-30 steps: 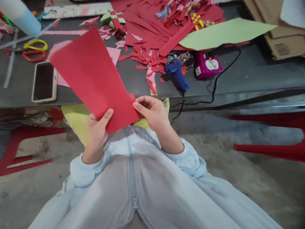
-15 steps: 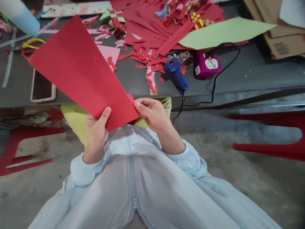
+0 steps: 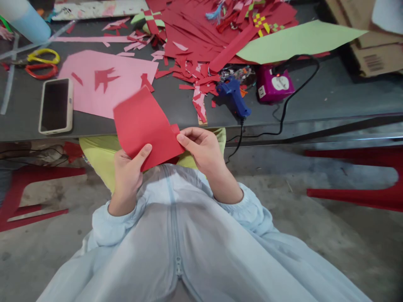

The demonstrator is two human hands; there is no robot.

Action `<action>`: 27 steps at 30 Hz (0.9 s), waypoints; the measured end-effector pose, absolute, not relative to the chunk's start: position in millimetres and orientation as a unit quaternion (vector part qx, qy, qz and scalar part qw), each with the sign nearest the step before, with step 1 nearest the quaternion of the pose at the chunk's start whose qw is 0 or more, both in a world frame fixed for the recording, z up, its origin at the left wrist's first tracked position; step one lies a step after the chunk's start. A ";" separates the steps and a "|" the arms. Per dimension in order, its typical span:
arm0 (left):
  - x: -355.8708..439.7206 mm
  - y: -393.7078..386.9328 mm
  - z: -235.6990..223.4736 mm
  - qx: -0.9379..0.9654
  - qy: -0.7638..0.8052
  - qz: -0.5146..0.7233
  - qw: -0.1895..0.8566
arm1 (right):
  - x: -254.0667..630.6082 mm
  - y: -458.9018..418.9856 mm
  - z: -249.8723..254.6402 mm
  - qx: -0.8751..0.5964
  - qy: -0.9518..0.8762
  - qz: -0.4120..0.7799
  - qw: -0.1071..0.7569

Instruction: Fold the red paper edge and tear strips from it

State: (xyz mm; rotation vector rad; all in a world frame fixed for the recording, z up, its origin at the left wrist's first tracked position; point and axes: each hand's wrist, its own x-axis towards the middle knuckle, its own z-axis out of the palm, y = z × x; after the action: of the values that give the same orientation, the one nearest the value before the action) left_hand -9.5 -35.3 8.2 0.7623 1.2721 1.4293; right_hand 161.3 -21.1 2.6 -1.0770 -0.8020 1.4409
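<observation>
A sheet of red paper [image 3: 141, 121] is held over my lap, just in front of the table edge. Its far part bends back, so it looks shortened from here. My left hand [image 3: 130, 174] grips the near left edge, thumb on top and fingers underneath. At the right edge, my right hand [image 3: 204, 153] pinches the paper between thumb and fingertips, and a small red flap shows beside the thumb. Beyond the sheet lies pink paper [image 3: 91, 94] with red cut scraps on it.
A phone [image 3: 56, 105] and scissors [image 3: 42, 71] lie at the left. Red paper and scraps [image 3: 192, 37] heap at the back middle. A blue glue gun [image 3: 234, 96] with its cord, a purple box [image 3: 274, 85] and light green paper [image 3: 302, 42] are to the right. Red stools flank me.
The red paper's far end has swung up and back towards me, uncovering the pink paper, the scissors and more of the phone. Both hands keep their grip in nearly the same place.
</observation>
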 end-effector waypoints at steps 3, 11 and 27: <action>-7.7 -36.2 6.5 0.327 0.530 0.596 0.506 | 159.0 -22.6 1.3 -0.475 -0.354 0.573 0.566; -5.6 -38.0 8.6 0.325 0.533 0.607 0.491 | 155.3 -22.9 4.4 -0.477 -0.333 0.563 0.587; -7.4 -35.8 9.9 0.343 0.523 0.623 0.470 | 159.9 -22.7 2.5 -0.440 -0.322 0.639 0.542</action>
State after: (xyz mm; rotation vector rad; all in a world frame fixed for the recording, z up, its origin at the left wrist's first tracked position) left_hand -7.4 -35.8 9.9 0.8400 1.2828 1.5266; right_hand 159.9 -22.7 2.5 -1.0443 -0.7646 1.5187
